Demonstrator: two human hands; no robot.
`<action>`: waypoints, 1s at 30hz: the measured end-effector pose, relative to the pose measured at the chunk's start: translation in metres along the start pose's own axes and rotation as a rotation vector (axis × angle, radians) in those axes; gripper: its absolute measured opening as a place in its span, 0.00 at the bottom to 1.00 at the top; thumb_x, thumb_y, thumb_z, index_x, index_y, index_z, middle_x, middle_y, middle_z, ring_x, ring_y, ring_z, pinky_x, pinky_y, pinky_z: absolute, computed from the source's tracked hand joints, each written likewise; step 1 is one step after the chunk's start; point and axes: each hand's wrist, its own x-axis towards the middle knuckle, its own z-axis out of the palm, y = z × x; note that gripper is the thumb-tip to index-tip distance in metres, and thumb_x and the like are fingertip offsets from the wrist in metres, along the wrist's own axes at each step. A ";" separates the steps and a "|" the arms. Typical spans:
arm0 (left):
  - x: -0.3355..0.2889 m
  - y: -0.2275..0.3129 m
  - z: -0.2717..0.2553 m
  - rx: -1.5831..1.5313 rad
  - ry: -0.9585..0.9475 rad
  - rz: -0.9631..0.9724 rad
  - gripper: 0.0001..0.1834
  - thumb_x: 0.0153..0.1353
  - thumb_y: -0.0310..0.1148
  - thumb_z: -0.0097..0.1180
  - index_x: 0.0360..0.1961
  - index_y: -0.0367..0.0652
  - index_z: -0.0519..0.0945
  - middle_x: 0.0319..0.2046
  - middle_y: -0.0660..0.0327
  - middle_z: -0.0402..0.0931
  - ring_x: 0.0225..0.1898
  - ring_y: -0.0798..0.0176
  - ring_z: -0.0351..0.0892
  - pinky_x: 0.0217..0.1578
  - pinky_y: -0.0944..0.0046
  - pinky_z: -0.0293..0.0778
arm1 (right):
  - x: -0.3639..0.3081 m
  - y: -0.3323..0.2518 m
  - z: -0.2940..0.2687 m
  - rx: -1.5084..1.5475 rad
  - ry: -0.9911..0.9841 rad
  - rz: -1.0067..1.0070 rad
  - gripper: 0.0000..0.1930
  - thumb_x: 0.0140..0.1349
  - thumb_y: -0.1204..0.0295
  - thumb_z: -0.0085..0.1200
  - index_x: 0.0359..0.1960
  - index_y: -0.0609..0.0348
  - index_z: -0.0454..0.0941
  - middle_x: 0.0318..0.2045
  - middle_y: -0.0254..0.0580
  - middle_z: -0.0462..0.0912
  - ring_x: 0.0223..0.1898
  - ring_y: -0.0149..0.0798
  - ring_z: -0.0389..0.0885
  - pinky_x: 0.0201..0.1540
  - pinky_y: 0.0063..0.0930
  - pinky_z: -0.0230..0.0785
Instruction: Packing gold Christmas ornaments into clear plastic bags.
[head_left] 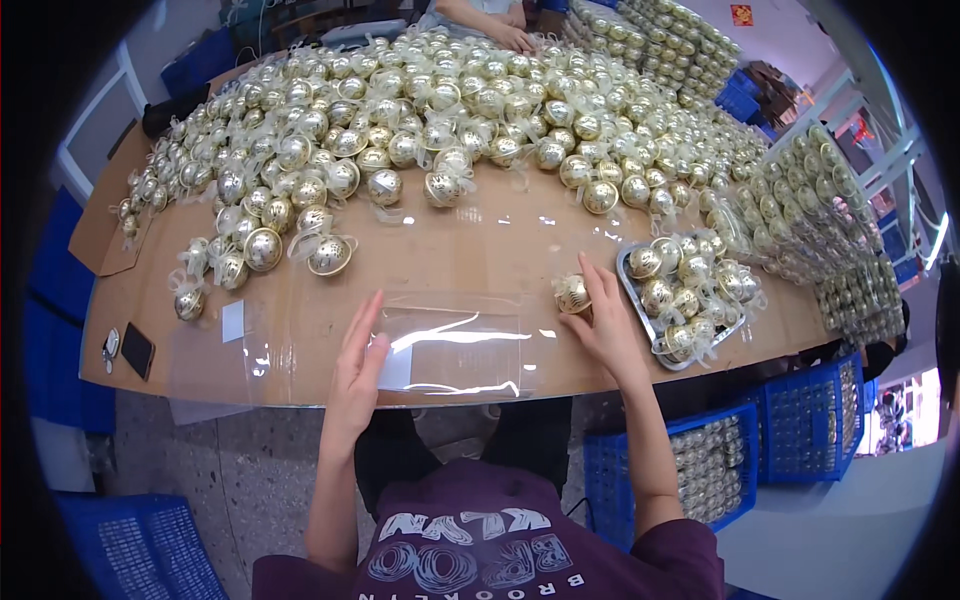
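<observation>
My left hand (358,368) has its fingers stretched out along the left side of a clear plastic box (450,352) lying at the table's front edge. Light glares off the plastic, so whether the hand presses on it is hard to see. To the right, my right hand (607,325) has thumb and fingers around a shiny gold ball ornament (571,294) with dark markings, low over the tabletop. Just beyond that hand stands a metal tray (636,300) heaped with similar balls with pale ribbons.
A large heap of gold balls (385,187) covers the far table (480,245). Stacked packs of balls (825,200) rise at the right. A phone (137,350) and white card (233,321) lie left. Blue crates (600,470) stand below. Another person's hand (515,38) is behind the heap.
</observation>
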 end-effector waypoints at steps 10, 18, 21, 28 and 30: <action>0.003 -0.005 0.000 -0.252 -0.080 -0.096 0.28 0.70 0.33 0.41 0.69 0.39 0.54 0.69 0.53 0.53 0.71 0.59 0.47 0.68 0.62 0.44 | -0.018 -0.047 0.020 1.030 -0.603 0.367 0.30 0.44 0.79 0.70 0.52 0.67 0.72 0.41 0.39 0.79 0.40 0.31 0.80 0.41 0.24 0.75; 0.005 -0.004 -0.023 -0.704 -0.230 -0.274 0.32 0.70 0.30 0.40 0.72 0.44 0.45 0.71 0.55 0.46 0.72 0.60 0.43 0.68 0.62 0.42 | -0.002 -0.069 0.042 1.279 -1.025 0.593 0.37 0.45 0.73 0.72 0.58 0.63 0.67 0.51 0.42 0.76 0.53 0.37 0.75 0.57 0.31 0.69; 0.000 -0.008 -0.023 -0.546 -0.221 -0.207 0.32 0.70 0.30 0.40 0.72 0.45 0.44 0.70 0.54 0.47 0.71 0.60 0.44 0.68 0.62 0.43 | -0.011 -0.082 0.050 1.252 -0.894 0.459 0.36 0.48 0.75 0.70 0.59 0.65 0.64 0.52 0.43 0.74 0.56 0.37 0.73 0.58 0.30 0.68; -0.005 -0.002 -0.006 -0.139 -0.336 0.043 0.25 0.70 0.30 0.36 0.68 0.42 0.58 0.70 0.49 0.48 0.73 0.50 0.39 0.68 0.58 0.40 | 0.003 -0.107 0.094 0.976 -0.616 0.214 0.28 0.51 0.71 0.67 0.55 0.61 0.72 0.45 0.43 0.81 0.46 0.33 0.79 0.50 0.27 0.71; -0.005 0.000 -0.006 -0.145 -0.339 0.028 0.25 0.70 0.30 0.36 0.68 0.42 0.59 0.70 0.47 0.48 0.73 0.50 0.38 0.68 0.58 0.40 | 0.002 -0.106 0.097 0.783 -0.464 -0.038 0.28 0.52 0.71 0.66 0.56 0.61 0.72 0.47 0.47 0.80 0.46 0.38 0.80 0.50 0.30 0.71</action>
